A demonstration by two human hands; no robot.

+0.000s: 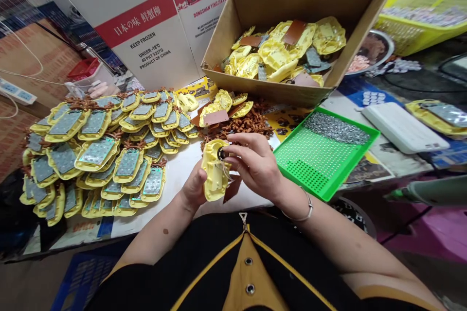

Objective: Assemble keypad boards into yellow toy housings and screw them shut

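Observation:
My left hand [194, 185] is closed on the edge of a yellow plastic toy shell [214, 180], whose hollow inner side faces me. At the upper right of that shell, my right hand [257, 165] pinches a small black round part [221, 153], possibly a speaker. Thin wires run near its fingers, and a brown circuit board [232, 191] hangs below the shell. Just beyond my hands lies a heap of small brown plastic pieces [255, 119]. Several loose yellow shells and a pinkish-brown board [216, 117] rest against it.
Stacked yellow shells with grey boards [98, 155] cover the left of the table. A cardboard box [270, 85] of shells stands behind. To the right are a green tray [292, 148] with metal screws [335, 126], a white power bank-like block [404, 126] and a yellow basket [401, 34].

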